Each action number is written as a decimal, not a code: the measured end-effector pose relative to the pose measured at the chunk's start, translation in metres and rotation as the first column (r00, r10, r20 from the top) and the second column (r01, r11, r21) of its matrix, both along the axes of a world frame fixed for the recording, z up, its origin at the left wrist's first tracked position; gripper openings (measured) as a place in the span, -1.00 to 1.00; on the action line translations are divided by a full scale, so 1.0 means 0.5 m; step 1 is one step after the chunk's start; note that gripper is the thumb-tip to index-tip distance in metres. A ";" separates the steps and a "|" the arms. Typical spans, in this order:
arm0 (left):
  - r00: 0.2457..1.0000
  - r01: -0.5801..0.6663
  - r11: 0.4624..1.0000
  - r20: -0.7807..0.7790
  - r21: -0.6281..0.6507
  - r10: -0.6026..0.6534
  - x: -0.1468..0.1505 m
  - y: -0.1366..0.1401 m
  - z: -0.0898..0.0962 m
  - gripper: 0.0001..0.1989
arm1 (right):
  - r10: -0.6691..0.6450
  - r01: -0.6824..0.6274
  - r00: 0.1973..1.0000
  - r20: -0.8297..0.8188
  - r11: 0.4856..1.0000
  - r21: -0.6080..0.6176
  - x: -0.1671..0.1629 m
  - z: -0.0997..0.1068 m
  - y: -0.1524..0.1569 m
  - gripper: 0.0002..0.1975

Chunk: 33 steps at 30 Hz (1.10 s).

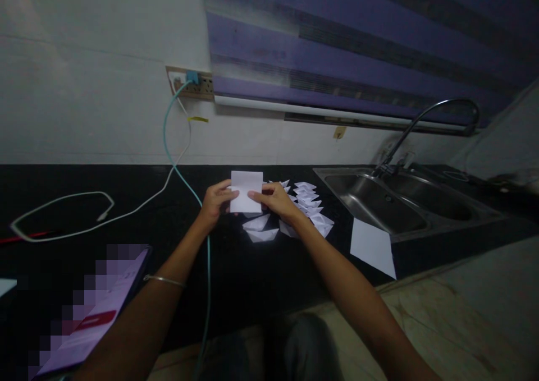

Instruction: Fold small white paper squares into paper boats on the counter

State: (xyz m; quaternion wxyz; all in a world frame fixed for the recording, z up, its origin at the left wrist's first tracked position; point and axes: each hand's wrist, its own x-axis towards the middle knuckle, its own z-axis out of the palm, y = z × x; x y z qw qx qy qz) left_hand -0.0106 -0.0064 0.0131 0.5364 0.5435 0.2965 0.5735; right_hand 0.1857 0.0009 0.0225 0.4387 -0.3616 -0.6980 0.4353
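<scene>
Between my two hands is a small white sheet of paper (246, 186), roughly rectangular, raised above the dark counter. My left hand (218, 200) pinches its left edge with the thumb on the near face. On the right edge, my right hand (275, 197) grips it the same way, the fingers behind. Just below and behind the sheet lie white folded paper boats (261, 235). More paper boats (309, 201) sit in a row to the right of my right hand, partly hidden by it.
A loose white sheet (373, 246) lies by the steel sink (374, 201) with its curved faucet (421, 117). A teal cable (208, 280) crosses the black counter (248, 280) from the wall socket (202, 86). A white cable (138, 208) loops at left, near a lit screen (105, 319).
</scene>
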 end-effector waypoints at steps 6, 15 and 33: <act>0.999 -0.022 0.999 0.040 -0.038 0.024 -0.001 -0.001 0.002 -0.74 | -0.063 0.054 0.976 -0.209 0.997 -0.051 -0.004 -0.008 0.008 -0.75; 0.998 0.041 0.998 0.048 -0.055 -0.039 -0.004 -0.008 0.014 -0.65 | -0.152 0.147 0.951 -0.271 0.988 -0.039 -0.002 -0.020 0.020 -0.77; 0.996 -0.001 0.999 0.084 -0.050 0.006 -0.014 -0.008 0.026 -0.55 | -0.063 0.091 0.965 -0.256 0.991 0.101 0.003 -0.017 0.018 -0.86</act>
